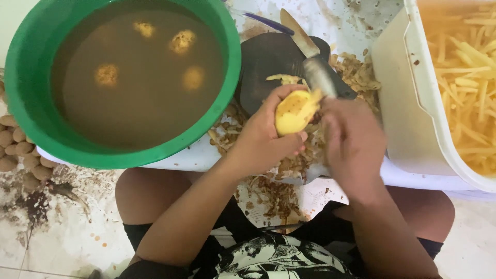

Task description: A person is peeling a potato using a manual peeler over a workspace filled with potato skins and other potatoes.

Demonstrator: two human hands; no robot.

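My left hand (266, 137) grips a yellow, partly peeled potato (294, 111) above a pile of brown peelings (274, 165). My right hand (351, 139) holds a metal peeler (323, 77) whose blurred blade touches the top of the potato. A knife (299, 33) lies on a dark board (268, 62) just behind the hands.
A green basin (28, 98) of murky water with several potatoes stands at the left. A white tub (403, 93) of cut potato sticks stands at the right. Unpeeled potatoes (20, 150) lie on the dirty floor at the far left. My knees show below the white table edge.
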